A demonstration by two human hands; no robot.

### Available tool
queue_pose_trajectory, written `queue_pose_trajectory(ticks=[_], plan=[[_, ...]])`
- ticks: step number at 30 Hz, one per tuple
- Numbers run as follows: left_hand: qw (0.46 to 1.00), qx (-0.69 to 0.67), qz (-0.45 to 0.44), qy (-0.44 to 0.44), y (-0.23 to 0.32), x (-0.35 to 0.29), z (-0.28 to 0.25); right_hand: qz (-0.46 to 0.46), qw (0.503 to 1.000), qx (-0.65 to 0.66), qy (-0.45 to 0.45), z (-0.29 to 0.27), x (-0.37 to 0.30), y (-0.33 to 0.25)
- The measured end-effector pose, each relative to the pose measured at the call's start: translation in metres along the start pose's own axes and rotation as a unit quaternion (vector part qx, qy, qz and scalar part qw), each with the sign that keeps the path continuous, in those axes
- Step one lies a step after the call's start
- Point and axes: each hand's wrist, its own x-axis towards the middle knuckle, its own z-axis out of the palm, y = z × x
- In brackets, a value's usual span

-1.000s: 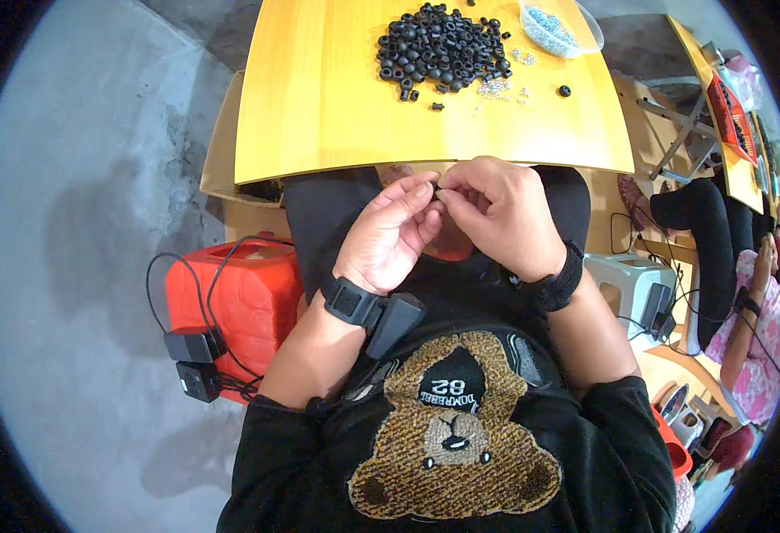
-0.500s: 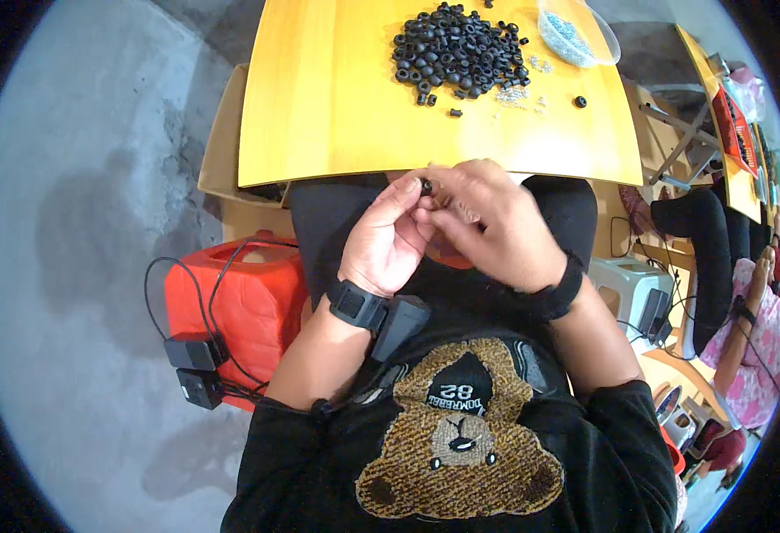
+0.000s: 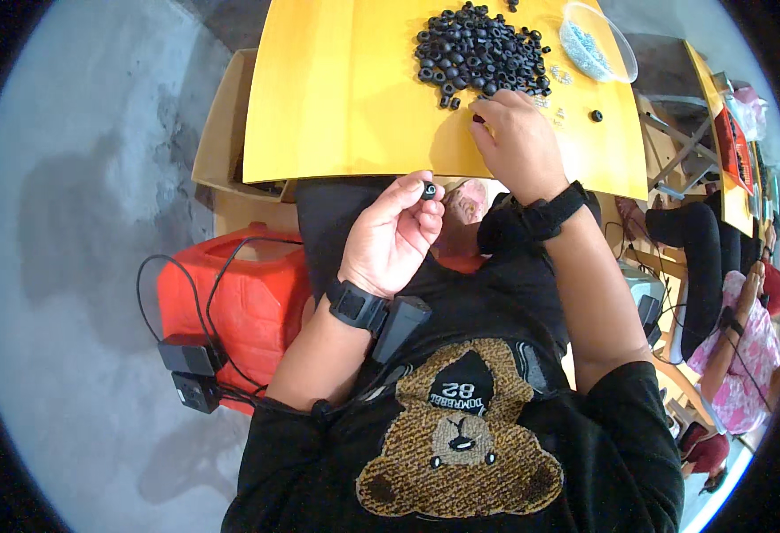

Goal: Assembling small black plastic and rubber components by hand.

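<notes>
"Your right hand (image 3: 518, 147) has moved up beside the black pile (image 3: 479, 53), at one o'clock."
"Gripping anything?"
"Can't tell. Your left hand (image 3: 394, 233) pinches a black piece (image 3: 429, 191), eight o'clock from your right."

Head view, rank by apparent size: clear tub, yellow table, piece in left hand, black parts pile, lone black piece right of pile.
Largest first:
Yellow table
Black parts pile
Clear tub
Held piece, lone black piece: too alike to rank
</notes>
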Motion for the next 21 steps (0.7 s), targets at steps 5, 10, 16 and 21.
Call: queue_pose_trajectory(ticks=[5, 10, 16, 21], plan=[[1.000, 0.007, -0.010, -0.014, 0.004, 0.000, -0.003, -0.009, 0.999, -0.048, -0.019, 0.007, 0.005, 0.000], [0.999, 0.032, -0.024, -0.002, 0.001, 0.002, -0.002, 0.012, 1.000, -0.018, 0.015, -0.007, 0.004, -0.003], [0.997, 0.052, -0.063, -0.019, -0.007, 0.002, 0.000, 0.154, 0.937, 0.314, -0.026, -0.023, -0.022, -0.007], [0.987, 0.137, -0.085, -0.019, -0.022, 0.004, 0.017, 0.158, 0.845, 0.503, -0.084, -0.027, -0.054, -0.013]])
